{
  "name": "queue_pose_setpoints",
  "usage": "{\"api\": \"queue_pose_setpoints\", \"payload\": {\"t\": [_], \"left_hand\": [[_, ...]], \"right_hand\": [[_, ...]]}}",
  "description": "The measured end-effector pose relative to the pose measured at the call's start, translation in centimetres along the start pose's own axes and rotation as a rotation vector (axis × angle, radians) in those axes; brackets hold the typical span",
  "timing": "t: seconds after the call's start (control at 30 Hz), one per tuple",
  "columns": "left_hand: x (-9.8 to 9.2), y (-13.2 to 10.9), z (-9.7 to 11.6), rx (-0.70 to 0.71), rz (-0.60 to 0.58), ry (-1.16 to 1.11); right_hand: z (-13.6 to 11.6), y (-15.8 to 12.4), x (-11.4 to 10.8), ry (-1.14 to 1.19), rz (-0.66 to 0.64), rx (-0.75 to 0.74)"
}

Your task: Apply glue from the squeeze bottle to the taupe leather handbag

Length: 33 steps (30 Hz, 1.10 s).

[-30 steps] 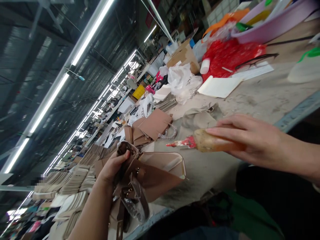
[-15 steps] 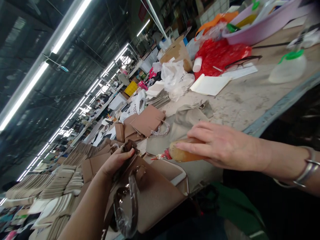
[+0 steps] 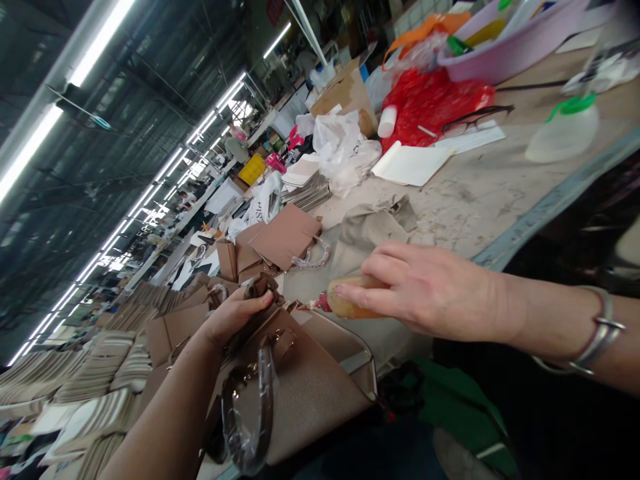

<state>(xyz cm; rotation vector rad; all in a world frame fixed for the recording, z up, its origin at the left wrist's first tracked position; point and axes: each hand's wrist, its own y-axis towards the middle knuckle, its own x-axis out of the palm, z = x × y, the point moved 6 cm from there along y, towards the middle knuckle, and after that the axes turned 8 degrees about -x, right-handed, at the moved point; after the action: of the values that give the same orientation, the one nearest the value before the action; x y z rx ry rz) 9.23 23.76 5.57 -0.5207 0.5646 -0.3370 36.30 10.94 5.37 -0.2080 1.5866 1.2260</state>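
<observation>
Over the worktable [image 3: 450, 200], right hand [image 3: 425, 290] grips bottle [image 3: 355, 281], nozzle [image 3: 317, 304] pointing left toward the brown bag [image 3: 310, 373] held by left hand [image 3: 239, 315].

My right hand [image 3: 425, 290] hides the rear of the bottle [image 3: 350, 300]; the top edge crops the lilac basin [image 3: 520, 61].

A dark, ribbed ceiling [image 3: 150, 87] slants across the left of the view, hung with long white strip lights [image 3: 103, 41] in rows running far back. Bright patches [image 3: 243, 110] glow at the far end, too blurred to name. A pale post [image 3: 307, 30] stands behind the worn, stained table [image 3: 450, 207], whose edge is blue-grey
</observation>
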Motion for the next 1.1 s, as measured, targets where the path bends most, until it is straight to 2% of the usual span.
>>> {"api": "queue_pose_setpoints", "payload": {"t": [0.33, 0.6, 0.83, 1.1], "left_hand": [[1.0, 0.0, 0.2, 0.020, -0.034, 0.030], [1.3, 0.4, 0.3, 0.042, -0.070, 0.001], [1.2, 0.6, 0.1, 0.026, -0.039, 0.005], [1.3, 0.6, 0.1, 0.054, -0.047, 0.014]], "right_hand": [[-0.5, 1.0, -0.3, -0.034, -0.051, -0.032], [-0.9, 0.1, -0.2, -0.001, -0.061, -0.031], [-0.8, 0.7, -0.7, -0.030, -0.021, -0.023], [-1.1, -0.7, 0.3, 0.030, -0.084, -0.015]]}}
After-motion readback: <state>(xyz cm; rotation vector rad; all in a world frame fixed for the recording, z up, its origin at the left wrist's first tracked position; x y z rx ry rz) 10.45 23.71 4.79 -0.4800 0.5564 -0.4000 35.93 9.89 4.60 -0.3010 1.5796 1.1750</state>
